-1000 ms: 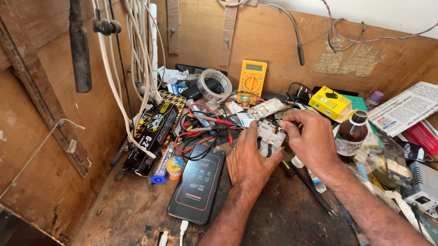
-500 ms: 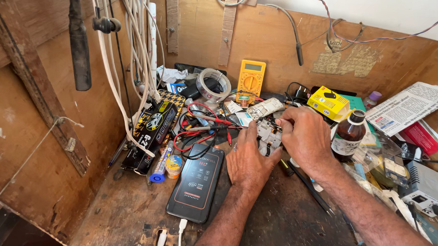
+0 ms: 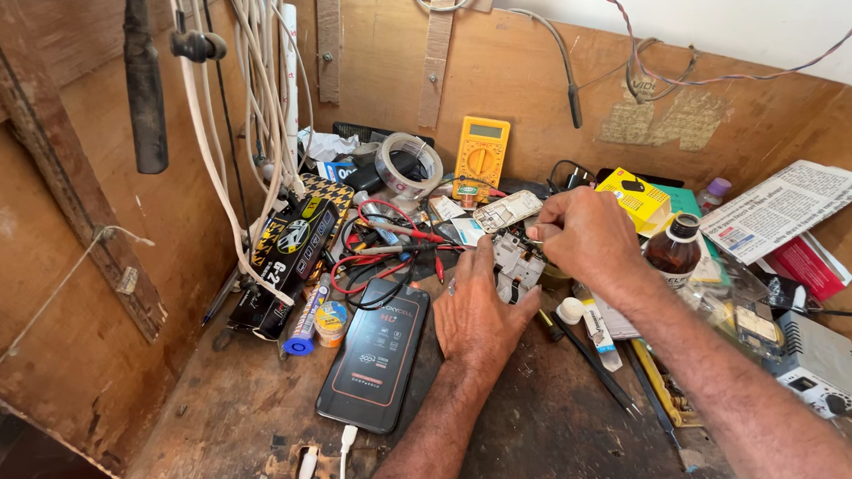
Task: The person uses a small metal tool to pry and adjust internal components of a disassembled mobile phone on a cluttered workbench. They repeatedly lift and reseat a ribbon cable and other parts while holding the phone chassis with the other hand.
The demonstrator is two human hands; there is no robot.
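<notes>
On a scarred wooden counter boxed in by plywood walls, a person works over a small opened device lying at the centre of the clutter. The left hand lies flat, fingers pressing the device's near edge, its grip closed on nothing. The right hand hovers at the device's far side, thumb and forefinger pinched together on something too small to make out. A black phone lies just left of the left wrist, a white cable plugged into its near end. Behind the hands stand a yellow multimeter and a roll of clear tape; red and black leads coil between them and the phone. A brown glass bottle, its cap off, stands just right of the right hand; its contents cannot be told. A yellow box sits behind it, a folded newspaper farther right. White cords hang down the left wall.
</notes>
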